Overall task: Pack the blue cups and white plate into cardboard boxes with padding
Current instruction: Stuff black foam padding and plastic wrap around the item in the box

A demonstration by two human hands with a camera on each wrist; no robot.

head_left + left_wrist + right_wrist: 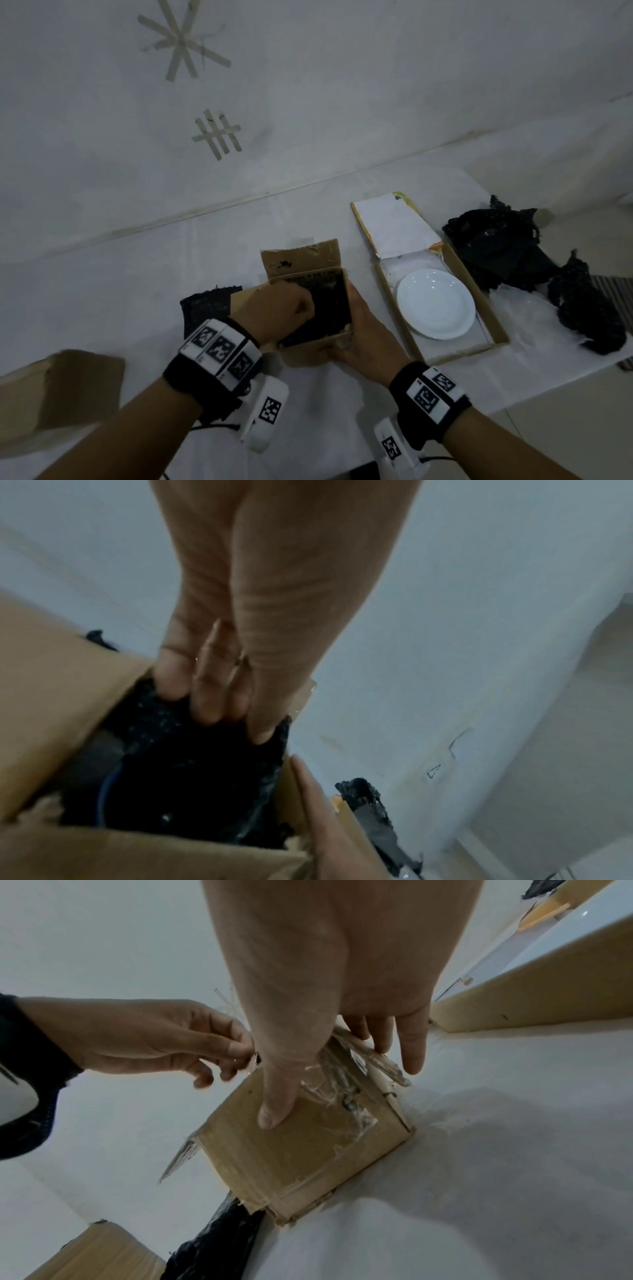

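Note:
A small cardboard box [301,260] stands open at the table's middle, lined with black padding [329,308]. My left hand [291,308] reaches into it from the left, fingers curled and pinching the padding's edge [205,764]. A thin blue rim [106,785], likely a cup, shows beside the padding; the rest is hidden. My right hand [356,325] grips the box's near right corner, thumb flat on the front wall [301,1164] and fingers over the right side. The white plate [435,303] lies in a flat cardboard box [493,315] to the right.
Loose black padding lies at the far right [496,246] and in a roll [582,308]; another piece [205,305] sits behind the small box on the left. A further cardboard box [61,394] stands at the near left. The table's right edge is close to the flat box.

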